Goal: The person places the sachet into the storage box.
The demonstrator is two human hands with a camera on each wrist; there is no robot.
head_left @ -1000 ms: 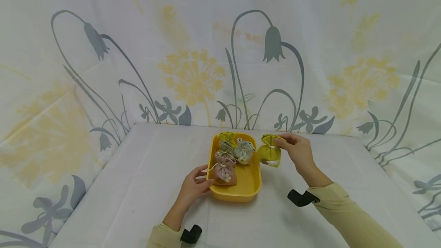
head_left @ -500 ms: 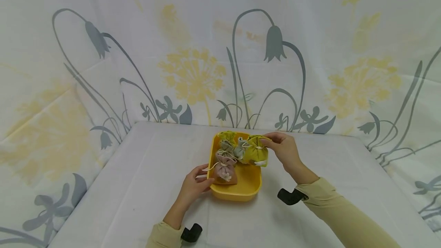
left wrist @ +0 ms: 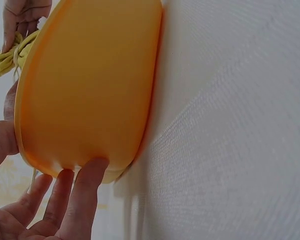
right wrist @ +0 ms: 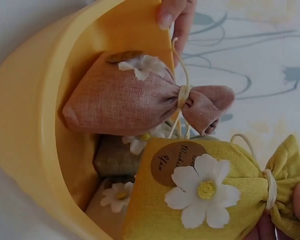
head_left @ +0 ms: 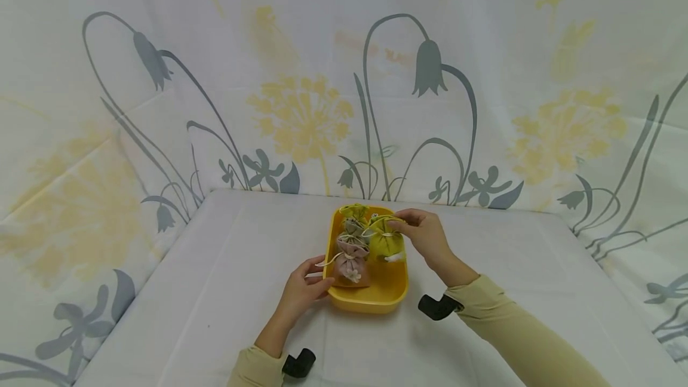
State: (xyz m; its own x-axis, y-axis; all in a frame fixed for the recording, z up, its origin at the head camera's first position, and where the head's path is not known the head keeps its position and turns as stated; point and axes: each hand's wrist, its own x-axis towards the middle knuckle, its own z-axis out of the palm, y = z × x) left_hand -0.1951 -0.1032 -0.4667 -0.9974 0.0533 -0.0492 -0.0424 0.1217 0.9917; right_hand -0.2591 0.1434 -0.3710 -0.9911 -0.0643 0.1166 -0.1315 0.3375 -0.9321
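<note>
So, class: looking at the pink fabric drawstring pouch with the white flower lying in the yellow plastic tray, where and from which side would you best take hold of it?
Probably pinch the pink fabric drawstring pouch at its tied neck, coming from above. The cord cinches the cloth narrow there, while the body is plump and lies against the yellow plastic tray wall, with other pouches crowding beside it.

Yellow-green pouch [head_left: 384, 242] (daisy-fronted) seemingly inside yellow tray [head_left: 376, 301].
</note>
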